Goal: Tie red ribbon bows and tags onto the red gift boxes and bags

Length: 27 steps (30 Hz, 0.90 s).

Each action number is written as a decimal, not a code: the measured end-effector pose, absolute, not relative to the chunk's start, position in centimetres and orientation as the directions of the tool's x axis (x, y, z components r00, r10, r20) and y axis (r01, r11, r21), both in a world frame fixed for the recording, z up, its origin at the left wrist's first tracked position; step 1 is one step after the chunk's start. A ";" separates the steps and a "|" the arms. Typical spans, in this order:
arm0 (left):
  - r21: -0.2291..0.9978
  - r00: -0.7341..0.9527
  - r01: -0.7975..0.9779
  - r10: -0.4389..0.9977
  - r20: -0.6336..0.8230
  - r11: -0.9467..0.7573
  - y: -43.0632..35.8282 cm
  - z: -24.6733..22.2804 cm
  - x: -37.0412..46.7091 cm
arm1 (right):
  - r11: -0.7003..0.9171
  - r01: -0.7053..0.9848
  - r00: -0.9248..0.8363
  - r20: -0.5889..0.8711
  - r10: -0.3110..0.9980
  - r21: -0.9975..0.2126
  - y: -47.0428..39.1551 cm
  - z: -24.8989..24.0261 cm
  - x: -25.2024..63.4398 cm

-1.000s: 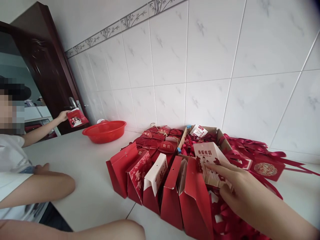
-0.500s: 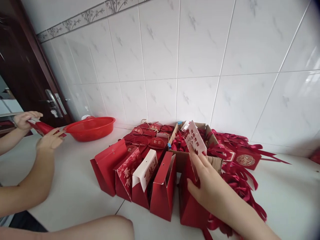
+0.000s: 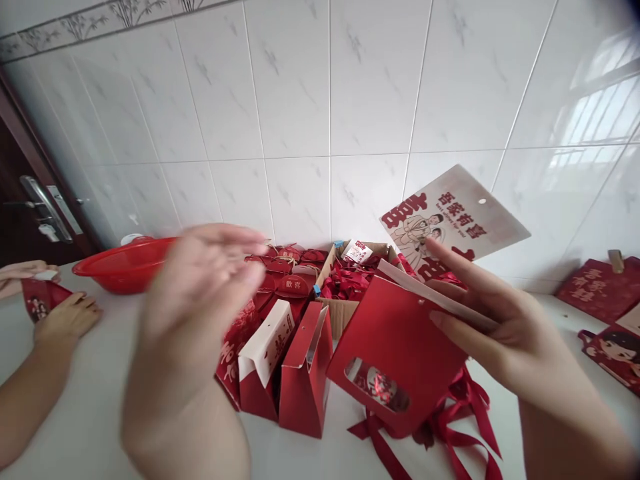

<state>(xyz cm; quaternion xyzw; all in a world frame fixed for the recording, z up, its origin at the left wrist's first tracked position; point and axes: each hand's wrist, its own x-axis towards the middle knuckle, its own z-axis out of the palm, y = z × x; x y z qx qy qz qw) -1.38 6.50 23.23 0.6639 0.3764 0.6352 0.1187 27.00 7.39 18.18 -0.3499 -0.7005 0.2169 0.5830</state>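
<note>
My right hand (image 3: 480,300) grips a red gift box (image 3: 400,353) by its top, thumb on the near flap and a finger against the tall white flap (image 3: 445,220) printed with a couple and red characters. The box is tilted, and a small window in its side shows packed contents. My left hand (image 3: 205,287) is raised in front of the row of boxes, blurred by motion, thumb and fingers apart with nothing in them. Behind it stand a red box with a white top (image 3: 265,340) and a plain red box (image 3: 306,373).
A carton (image 3: 345,313) of ribboned favours and rows of small red boxes (image 3: 300,283) stand by the tiled wall. Red ribbons (image 3: 445,433) lie under the held box. At left are a red basin (image 3: 120,267) and a co-worker's hands (image 3: 70,320) with a red box. More red bags (image 3: 600,287) lie right.
My right hand has lifted the red box off the table and tilted it, its white flap now standing open. My left hand has come up into view. The view has turned right.
</note>
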 end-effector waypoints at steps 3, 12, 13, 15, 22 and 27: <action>0.688 0.181 0.331 0.759 0.626 -0.646 7.3 22.4 1.3 | 0.651 0.206 0.013 0.667 0.745 -0.730 6.2 18.6 26.8; 0.831 0.529 0.144 0.752 0.394 -0.537 9.5 21.3 5.2 | 0.613 0.118 0.106 0.624 0.774 -0.781 6.0 19.2 26.4; 0.826 0.506 0.122 0.750 0.426 -0.551 9.7 21.2 5.3 | 0.611 0.085 0.102 0.616 0.781 -0.787 6.4 19.3 26.5; 0.811 0.454 0.093 0.750 0.482 -0.577 9.9 21.2 5.5 | 0.591 -0.038 0.121 0.583 0.804 -0.806 7.3 19.3 26.4; 0.837 0.337 0.024 0.793 0.507 -0.546 10.3 20.8 6.0 | 0.551 -0.238 0.286 0.485 0.827 -0.800 9.0 18.4 24.4; 0.864 0.244 -0.038 0.834 0.495 -0.502 10.3 20.7 6.6 | 0.639 -0.108 0.261 0.598 0.758 -0.762 8.6 17.8 23.4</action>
